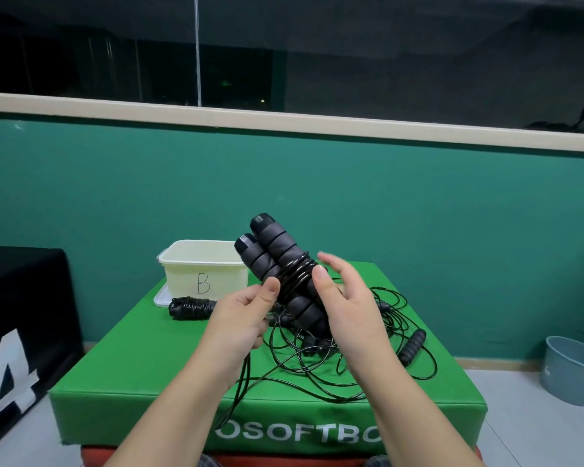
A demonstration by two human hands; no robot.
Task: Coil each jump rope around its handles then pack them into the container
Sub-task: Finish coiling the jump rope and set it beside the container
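Left hand [246, 315] pinching the cord, right hand [344, 298] open-fingered against paired handles [277, 264] held above the green box [182, 382]; best kept taut, turns laid side by side, container [201, 264] waiting behind

Lower ends of the pair of black foam jump-rope handles [277, 261] hidden behind the right hand [348, 308]. Right hand's far fingertips [327, 259] motion-blurred. Left hand [246, 315] covers the cord it pinches; the grip point can't be seen.

Inside of the cream plastic container marked "B" [204, 267] out of sight from this angle. White lid [161, 296] under it mostly covered.

Printed white lettering [300, 436] on the green padded box [132, 375] partly blocked by both forearms.

Black box with a white numeral [14, 332] cut by the left edge; blue plastic bucket [570, 369] cut by the right edge.
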